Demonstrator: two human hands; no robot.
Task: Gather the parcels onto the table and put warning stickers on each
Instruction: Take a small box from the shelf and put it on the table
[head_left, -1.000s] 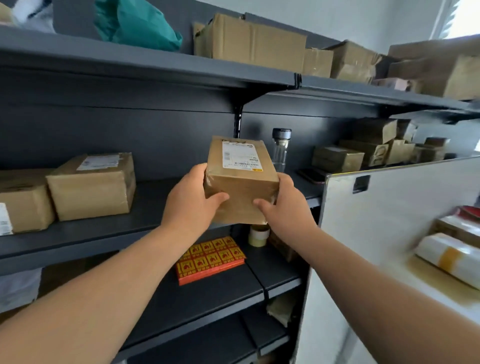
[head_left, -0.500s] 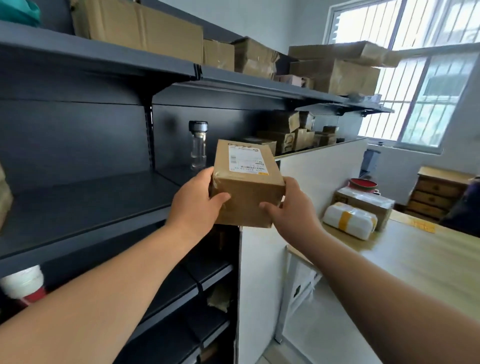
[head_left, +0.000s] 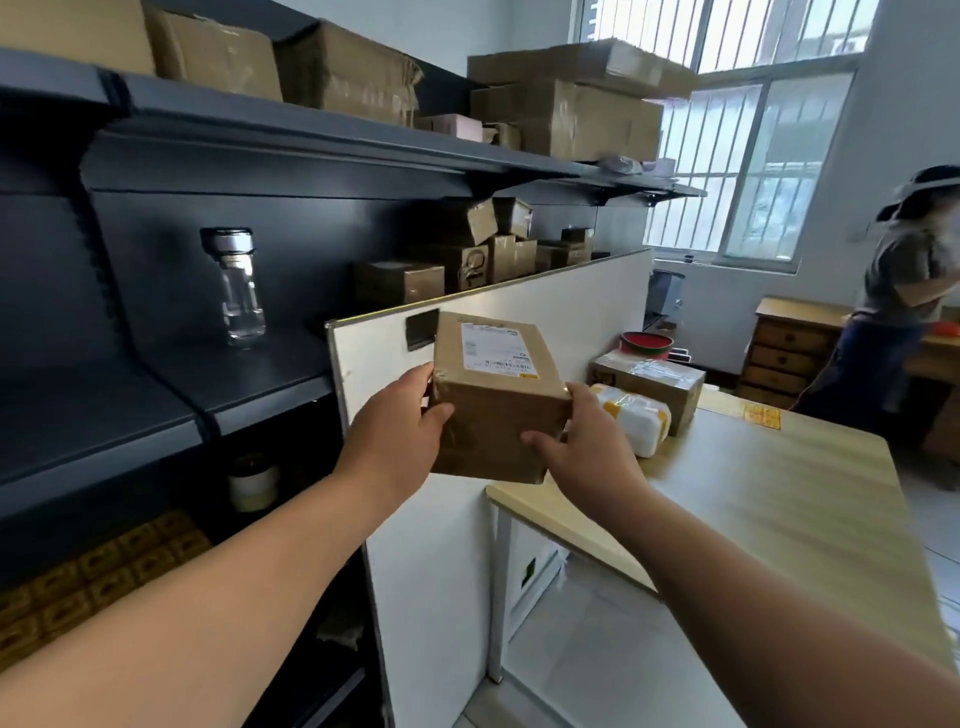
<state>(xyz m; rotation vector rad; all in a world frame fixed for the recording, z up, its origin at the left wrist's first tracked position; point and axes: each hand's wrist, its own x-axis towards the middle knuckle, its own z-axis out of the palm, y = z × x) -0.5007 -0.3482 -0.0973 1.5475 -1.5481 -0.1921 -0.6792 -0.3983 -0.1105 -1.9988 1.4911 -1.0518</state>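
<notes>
The parcel (head_left: 498, 410), a brown taped box with a white label (head_left: 496, 349) on top, hangs in the air between both hands, in front of the white partition (head_left: 545, 317) and just left of the table (head_left: 753, 499), near its front corner but not on it. The left hand (head_left: 395, 431) grips its left side, thumb hooked over the front face, fingers hidden behind. The right hand (head_left: 587, 441) clasps the lower right corner, thumb on the front face, fingers wrapped round the far side. On the table by the partition lie 2 more parcels: a white pack (head_left: 636, 421) with yellow tape and a brown carton (head_left: 649, 384) right behind it (touching or not, I cannot tell), with a red bowl (head_left: 645, 344) further back. A yellow printed sheet (head_left: 761, 415) lies flat near the carton. To the left, the dark shelf (head_left: 156, 405) carries 1 clear bottle (head_left: 239, 291), upright. On a lower level sit a roll of tape (head_left: 253, 480) and a grid of orange stickers (head_left: 93, 577). Brown boxes (head_left: 566, 111) crowd the upper levels. At far right another person (head_left: 904, 291) stands by a wooden drawer chest (head_left: 789, 348), beside the barred window (head_left: 753, 171)
</notes>
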